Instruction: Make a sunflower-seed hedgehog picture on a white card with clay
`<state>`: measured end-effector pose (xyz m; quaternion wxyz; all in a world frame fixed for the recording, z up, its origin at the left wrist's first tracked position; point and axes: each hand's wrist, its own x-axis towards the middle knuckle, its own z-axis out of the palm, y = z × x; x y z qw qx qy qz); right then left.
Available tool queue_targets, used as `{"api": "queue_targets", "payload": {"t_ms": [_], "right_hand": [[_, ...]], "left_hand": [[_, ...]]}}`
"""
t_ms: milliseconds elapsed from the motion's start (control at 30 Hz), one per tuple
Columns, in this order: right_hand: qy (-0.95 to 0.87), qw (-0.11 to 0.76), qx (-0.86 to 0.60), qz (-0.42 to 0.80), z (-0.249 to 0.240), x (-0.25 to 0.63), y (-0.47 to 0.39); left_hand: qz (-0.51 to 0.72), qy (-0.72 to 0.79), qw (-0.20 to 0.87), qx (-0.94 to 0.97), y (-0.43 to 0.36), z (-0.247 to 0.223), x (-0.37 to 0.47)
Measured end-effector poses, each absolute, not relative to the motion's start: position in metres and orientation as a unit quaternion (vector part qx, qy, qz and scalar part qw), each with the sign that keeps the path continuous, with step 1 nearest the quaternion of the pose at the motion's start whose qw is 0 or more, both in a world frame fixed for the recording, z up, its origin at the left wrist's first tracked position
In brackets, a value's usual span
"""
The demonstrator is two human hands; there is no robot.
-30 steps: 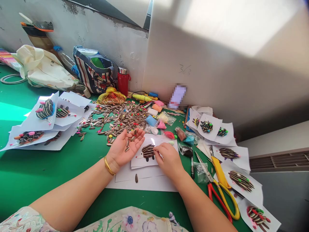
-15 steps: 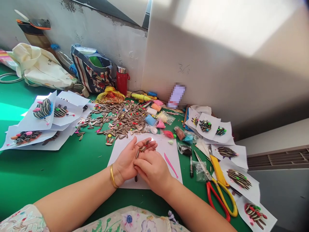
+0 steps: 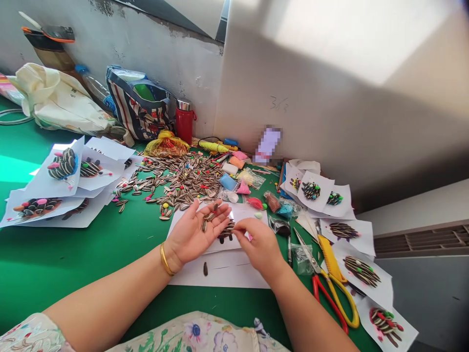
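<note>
My left hand (image 3: 196, 232) is palm up with its fingers stretched out, and several striped sunflower seeds (image 3: 209, 218) rest in it. To its right, my right hand (image 3: 258, 244) pinches thumb and forefinger around a sunflower seed, mostly hidden by the fingertips. The pinch touches the edge of a seed-covered figure (image 3: 226, 231) on a white sheet (image 3: 238, 266). Dark seeds stick out like legs below this figure, which my left fingers partly cover. A single seed (image 3: 205, 269) lies on the paper nearer to me.
A large heap of sunflower seeds (image 3: 194, 178) lies beyond my hands. Packets of coloured clay, such as a blue one (image 3: 228, 182), stand beside it. Scissors (image 3: 330, 278) and a yellow comb-like tool (image 3: 331, 259) lie at right. Sheets with seed figures (image 3: 362, 271) flank both sides.
My right hand has left the left palm and moved right to the seed figure. My left hand has shifted slightly left and up, its palm uncovered. The seed figure has come into view.
</note>
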<state>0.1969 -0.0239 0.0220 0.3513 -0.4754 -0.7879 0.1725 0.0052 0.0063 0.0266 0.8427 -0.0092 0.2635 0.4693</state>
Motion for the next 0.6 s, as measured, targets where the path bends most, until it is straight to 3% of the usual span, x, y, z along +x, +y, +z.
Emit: {"api": "queue_targets", "payload": {"t_ms": [300,600], "right_hand": [[-0.807,0.207,-0.535,0.142,0.006,0.212,-0.012],[-0.836,0.168,-0.519,0.059,-0.006,0.201,-0.012]], "left_hand": [[0.528,0.281,0.801,-0.019,0.027,0.017,-0.009],[0.523,0.278,0.805,-0.026,0.025,0.016,-0.008]]}}
